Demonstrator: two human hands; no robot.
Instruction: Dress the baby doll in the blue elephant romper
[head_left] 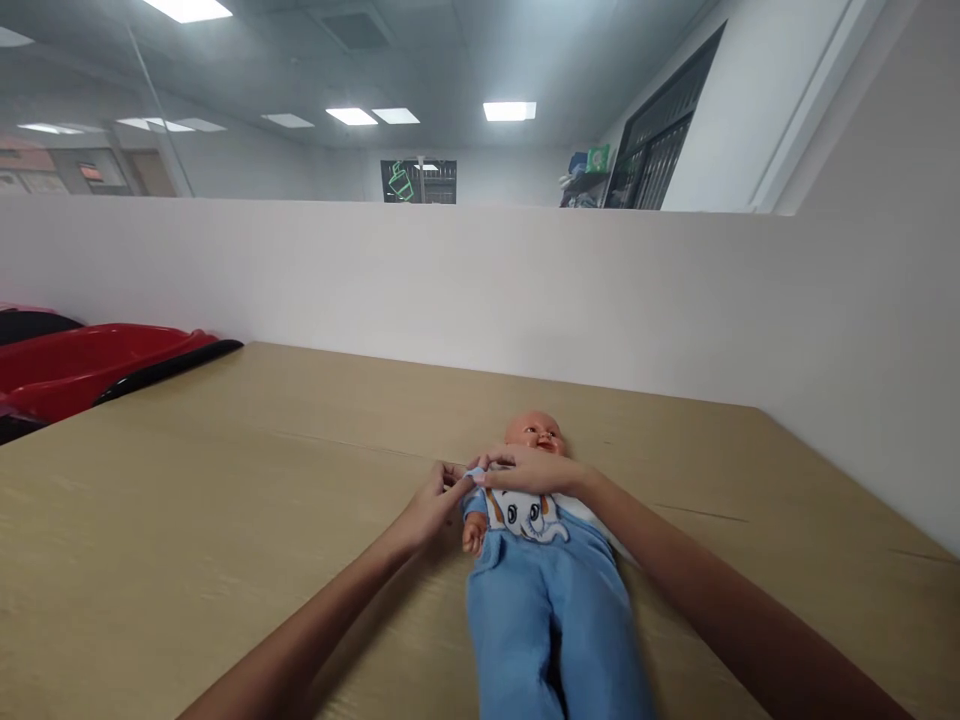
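Note:
A baby doll lies on its back on the table, head toward the wall. It wears blue overalls with an elephant face on the chest and a sleeve of lighter blue. My left hand pinches the cloth at the doll's shoulder, on the left side of the picture. Reaching across the doll's upper chest, my right hand has its fingertips at that same shoulder cloth, its thumb close to my left thumb. One doll hand pokes out of the sleeve below. My right hand hides the doll's neck and upper chest.
The wooden tabletop spreads to both sides and meets a white wall behind. Red and black plastic things stand beyond its far left edge. Above the low wall, a glass pane shows another room.

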